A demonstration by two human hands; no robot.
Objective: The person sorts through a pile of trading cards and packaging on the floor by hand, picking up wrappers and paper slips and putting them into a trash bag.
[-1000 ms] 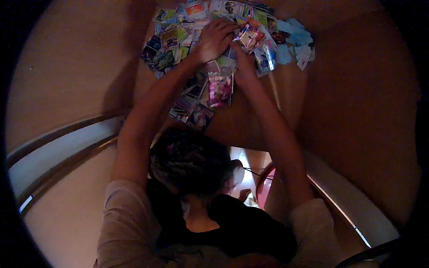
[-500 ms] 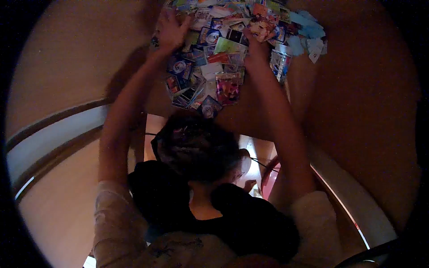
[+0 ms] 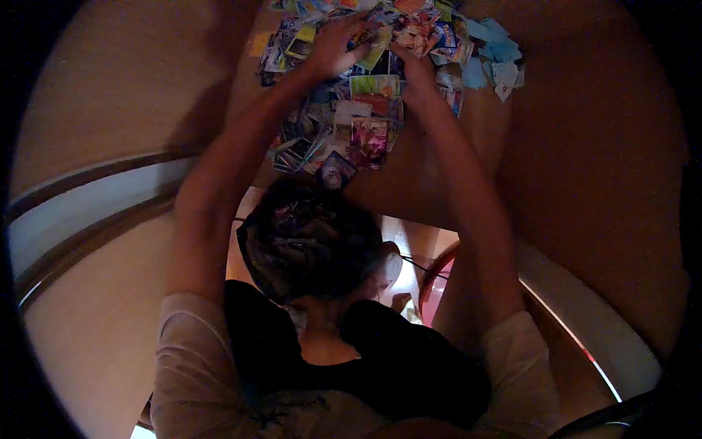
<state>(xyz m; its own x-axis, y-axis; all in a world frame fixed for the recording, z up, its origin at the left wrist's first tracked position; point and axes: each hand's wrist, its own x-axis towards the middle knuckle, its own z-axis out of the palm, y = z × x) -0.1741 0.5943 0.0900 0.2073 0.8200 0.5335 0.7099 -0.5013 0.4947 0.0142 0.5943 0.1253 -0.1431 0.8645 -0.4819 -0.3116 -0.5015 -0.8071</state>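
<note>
A heap of trading cards (image 3: 369, 139) spreads over the table top at the upper middle, many overlapping face up or back up. My left hand (image 3: 338, 50) is over the middle of the heap, with a tilted yellow-green trading card (image 3: 378, 48) between its thumb and fingers. Close by on the right, my right hand (image 3: 418, 73) is closed at the lower edge of an orange-red trading card (image 3: 414, 35); its fingertips are partly hidden. The light is dim and card details are blurred.
Pale blue paper pieces (image 3: 499, 50) lie right of the heap. Between my arms, below the table's near edge, is a head with dark hair (image 3: 311, 241). Curved light bands (image 3: 110, 186) run at the left. Part of a red round object (image 3: 437, 293) shows near the floor.
My left hand has moved right from the heap's left side to its middle, and a yellow-green trading card now shows at its fingers. My right hand has stayed nearly in place.
</note>
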